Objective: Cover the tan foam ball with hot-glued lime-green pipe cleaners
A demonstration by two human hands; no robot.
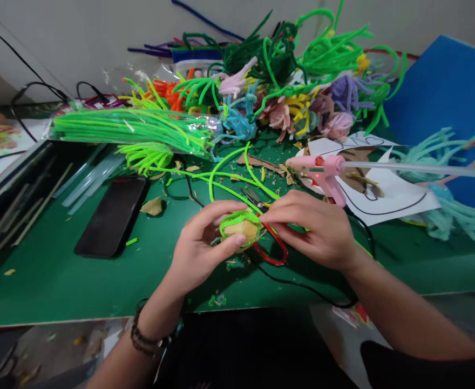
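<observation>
In the head view, my left hand (199, 243) is closed around a small tan piece (243, 231) that looks like foam or cardboard. Bright green pipe cleaner (237, 217) runs along its rim. My right hand (312, 227) pinches at the piece's right edge; the fingertips seem to hold the green pipe cleaner there, though the exact grip is partly hidden. Red-handled scissors (276, 258) lie on the table below and between my hands, their blades pointing away. Beyond my right hand sits a pink hot glue gun (318, 168) with a long glue stick in its back.
Bundles of coloured pipe cleaners (278, 102) and a bagged green bunch (128, 127) line the back of the green table (152, 286). A phone (112, 216) and clear glue sticks (95, 175) lie left. White paper (399, 194) and a blue board (440, 102) are right. A black cable (298, 283) crosses the front.
</observation>
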